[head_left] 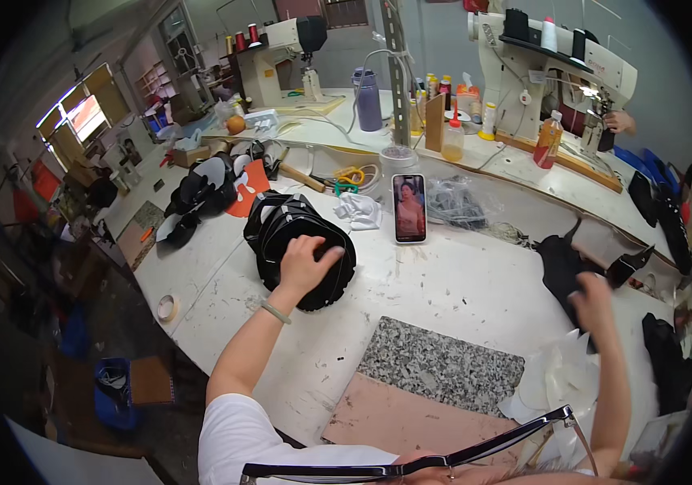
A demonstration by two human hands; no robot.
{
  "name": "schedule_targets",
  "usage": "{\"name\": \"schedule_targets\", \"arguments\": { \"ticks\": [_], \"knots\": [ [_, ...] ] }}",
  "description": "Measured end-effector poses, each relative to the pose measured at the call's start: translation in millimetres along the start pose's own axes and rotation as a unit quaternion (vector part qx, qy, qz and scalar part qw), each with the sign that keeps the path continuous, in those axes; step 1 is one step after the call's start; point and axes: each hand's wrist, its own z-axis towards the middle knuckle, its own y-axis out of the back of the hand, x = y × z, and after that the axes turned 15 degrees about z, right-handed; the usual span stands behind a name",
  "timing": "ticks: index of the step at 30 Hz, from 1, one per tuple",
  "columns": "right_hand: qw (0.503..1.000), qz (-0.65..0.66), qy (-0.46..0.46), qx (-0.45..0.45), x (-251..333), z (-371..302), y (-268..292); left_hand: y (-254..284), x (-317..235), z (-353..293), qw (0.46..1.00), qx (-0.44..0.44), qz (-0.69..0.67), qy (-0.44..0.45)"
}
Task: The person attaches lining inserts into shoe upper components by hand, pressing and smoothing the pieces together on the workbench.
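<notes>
My left hand (pixel 307 268) rests on top of a stack of black, rounded pieces (pixel 331 293) with pale marks along their edges, left of the middle of the white table. Its fingers are bent, with the thumb held apart from them, and nothing shows gripped between them. My right hand (pixel 594 305) is over at the right, beside a dark black piece (pixel 557 267) that looks like soft material. Motion blurs its fingers, so whether they hold anything is unclear. Behind the stack, a phone (pixel 410 208) stands upright with its screen lit.
A speckled grey slab (pixel 443 365) and a pinkish board (pixel 394 412) lie in front of me. White sheets (pixel 560 368) are to their right. A hammer (pixel 301 176) and yellow-handled scissors (pixel 349 175) lie behind the stack. Sewing machines (pixel 515 77) stand at the back, another person's hand (pixel 620 122) beside one.
</notes>
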Motion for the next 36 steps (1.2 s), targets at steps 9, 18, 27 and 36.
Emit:
{"name": "schedule_targets", "arguments": {
  "ticks": [9, 18, 27, 36],
  "knots": [
    [0.987, 0.085, 0.060, 0.123, 157.9, -96.1, 2.2, 55.7, 24.7, -19.8, 0.996, 0.018, -0.078, 0.047],
    [0.967, 0.201, -0.061, 0.142, 223.9, -135.7, -52.9, 97.1, 36.5, -41.5, 0.855, 0.214, -0.468, 0.069],
    [0.550, 0.770, -0.290, 0.143, 258.8, -56.4, -179.0, 145.4, -68.8, -128.2, 0.662, 0.156, -0.728, 0.088],
    [0.554, 0.802, -0.176, 0.137, 237.2, -82.3, -100.0, 102.9, -74.8, -161.1, 0.214, 0.538, -0.808, -0.107]
  ]
}}
